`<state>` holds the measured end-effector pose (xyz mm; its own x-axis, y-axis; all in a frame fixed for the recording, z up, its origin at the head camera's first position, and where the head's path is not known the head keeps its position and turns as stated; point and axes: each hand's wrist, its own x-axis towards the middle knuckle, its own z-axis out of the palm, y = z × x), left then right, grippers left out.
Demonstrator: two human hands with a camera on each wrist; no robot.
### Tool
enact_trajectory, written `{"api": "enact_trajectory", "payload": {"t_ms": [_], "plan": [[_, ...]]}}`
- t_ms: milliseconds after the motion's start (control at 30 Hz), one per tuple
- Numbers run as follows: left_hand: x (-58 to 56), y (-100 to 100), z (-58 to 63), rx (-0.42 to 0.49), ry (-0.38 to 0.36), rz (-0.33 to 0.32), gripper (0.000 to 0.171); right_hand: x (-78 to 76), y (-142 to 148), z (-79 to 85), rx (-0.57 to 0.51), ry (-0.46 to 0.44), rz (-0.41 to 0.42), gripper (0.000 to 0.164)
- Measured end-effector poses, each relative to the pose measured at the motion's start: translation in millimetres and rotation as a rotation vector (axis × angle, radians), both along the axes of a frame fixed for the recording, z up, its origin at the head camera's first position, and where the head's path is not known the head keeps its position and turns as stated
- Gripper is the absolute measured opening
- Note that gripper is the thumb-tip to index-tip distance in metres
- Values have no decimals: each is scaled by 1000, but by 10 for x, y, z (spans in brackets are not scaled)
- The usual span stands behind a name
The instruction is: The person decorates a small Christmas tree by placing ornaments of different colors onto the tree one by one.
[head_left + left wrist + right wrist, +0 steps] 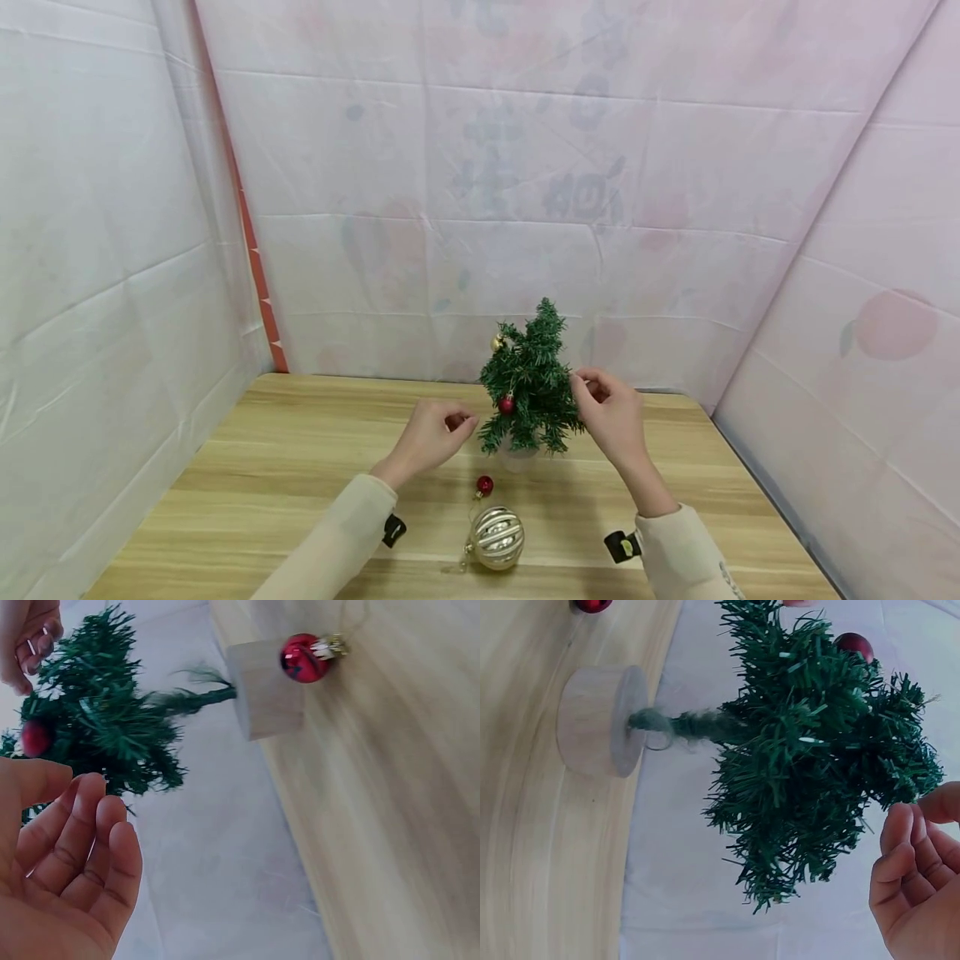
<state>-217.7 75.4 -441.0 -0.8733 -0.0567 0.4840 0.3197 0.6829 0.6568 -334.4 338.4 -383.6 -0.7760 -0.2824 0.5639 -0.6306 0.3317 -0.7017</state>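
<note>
A small artificial Christmas tree (pixel 531 375) stands upright on a round pale wooden base (pixel 592 724). My right hand (pixel 611 412) is at its right side; in the right wrist view thumb and forefinger pinch a branch tip. On the left, my left hand (pixel 431 437) is beside the lower branches with fingers loosely bent, thumb close to the forefinger and nothing seen between them. A red bauble (pixel 507 404) hangs on the tree's front, and a small gold bauble (pixel 497 342) hangs at the upper left.
Before the base lies another red bauble (pixel 485 485) with a gold cap. Nearer me is a large, ribbed gold bauble (pixel 498 538) with a string. They lie on a wood-grain table (pixel 300 467), with pale cloth walls (pixel 337 250) around its back and sides.
</note>
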Motion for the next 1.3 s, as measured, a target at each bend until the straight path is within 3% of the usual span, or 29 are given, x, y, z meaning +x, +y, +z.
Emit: {"api": "enact_trajectory", "payload": {"t_ms": [167,367,600,800,1067,1300], "plan": [[7,-18,-95,24,-44,-12,16,-25,14,-29,23,47,-51,14],[-4,-31,-206,19,-48,-33,15,-81,59,-74,72,35,-62,19],[-26,-21,-381,-26,-86,-74,16,-208,112,-142,216,-17,63,38],[-21,-13,-495,-48,-157,-114,20,-272,144,-222,246,-33,190,44],[-9,31,-578,-45,-227,-178,27,-310,167,-260,231,-38,216,45],[-1,57,-592,-66,-265,-193,31,-307,160,-276,209,-71,216,42]]}}
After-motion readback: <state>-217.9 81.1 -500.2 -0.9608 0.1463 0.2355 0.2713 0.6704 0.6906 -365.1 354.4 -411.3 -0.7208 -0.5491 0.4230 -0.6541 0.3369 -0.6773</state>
